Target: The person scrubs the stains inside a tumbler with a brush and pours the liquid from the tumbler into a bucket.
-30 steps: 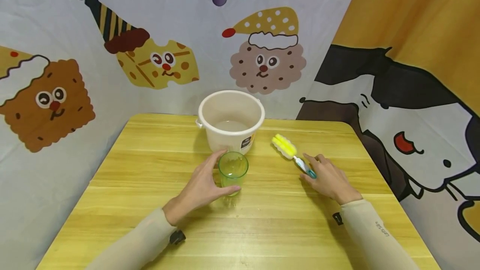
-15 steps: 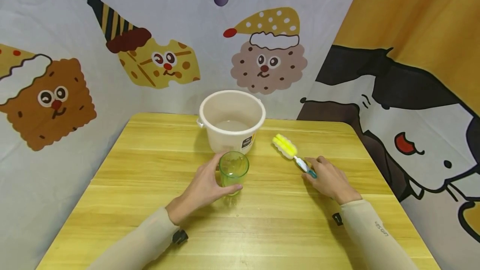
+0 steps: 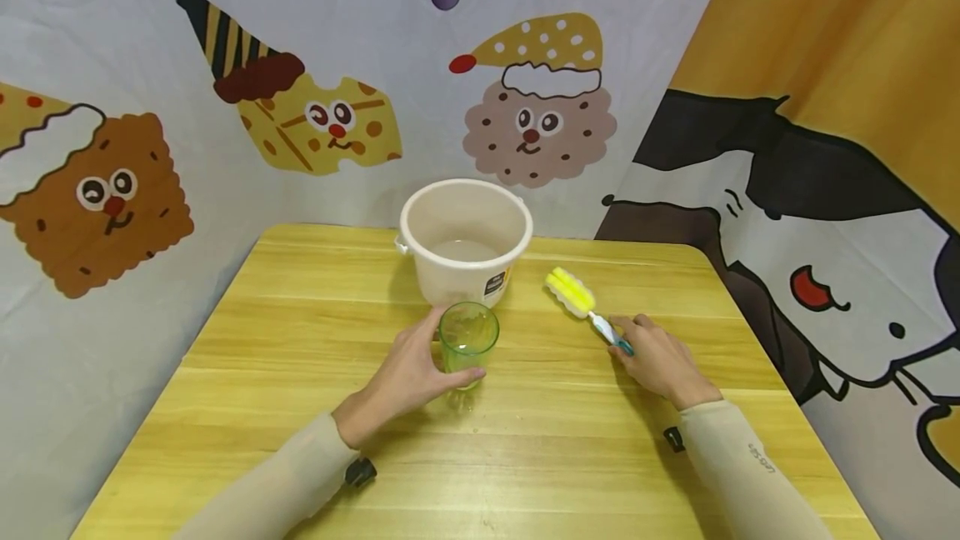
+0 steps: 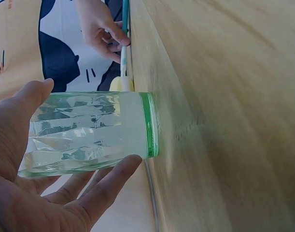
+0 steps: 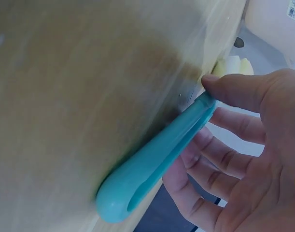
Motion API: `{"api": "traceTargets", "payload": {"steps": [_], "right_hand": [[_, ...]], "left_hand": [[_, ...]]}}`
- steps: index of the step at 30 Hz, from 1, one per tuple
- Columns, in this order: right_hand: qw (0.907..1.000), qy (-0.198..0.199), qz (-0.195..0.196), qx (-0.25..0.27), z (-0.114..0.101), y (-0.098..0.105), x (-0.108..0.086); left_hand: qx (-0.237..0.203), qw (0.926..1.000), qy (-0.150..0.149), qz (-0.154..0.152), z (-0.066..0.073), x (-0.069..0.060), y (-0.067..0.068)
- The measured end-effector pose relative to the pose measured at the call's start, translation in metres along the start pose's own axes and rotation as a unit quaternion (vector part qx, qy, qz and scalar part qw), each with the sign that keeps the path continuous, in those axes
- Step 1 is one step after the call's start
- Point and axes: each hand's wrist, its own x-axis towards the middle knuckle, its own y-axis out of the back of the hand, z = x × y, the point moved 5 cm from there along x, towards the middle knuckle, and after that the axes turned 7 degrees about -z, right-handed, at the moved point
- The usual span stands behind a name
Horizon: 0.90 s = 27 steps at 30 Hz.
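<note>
At centre frame the left hand (image 3: 405,367) clasps the upright green cup (image 3: 468,344), seemingly to steady it, while right of centre the right hand (image 3: 660,361) pinches the brush handle (image 5: 157,151), likely avoiding the sponge head (image 3: 571,292).

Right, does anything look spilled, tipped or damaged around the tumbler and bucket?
Only small marks on the wood-grain tabletop beside the green tumbler stand out; they might be water drops, too small to be sure. The tumbler and white bucket stand upright, and I see no damage to them or the sponge brush.
</note>
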Motion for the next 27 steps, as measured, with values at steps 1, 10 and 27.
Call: {"api": "traceTargets", "payload": {"steps": [1, 10, 27], "right_hand": [[1.0, 0.002, 0.001, 0.0, -0.0002, -0.0003, 0.0002], [0.9999, 0.009, 0.006, -0.001, -0.0029, -0.0005, 0.0005], [1.0, 0.008, 0.005, -0.001, -0.0015, -0.001, 0.0022]], "left_hand": [[0.0, 1.0, -0.002, 0.0, 0.0, 0.0001, -0.0001], [-0.001, 1.0, -0.001, 0.0, -0.0004, 0.0004, -0.0007], [-0.002, 1.0, 0.004, -0.004, -0.002, -0.0002, -0.0018]]}}
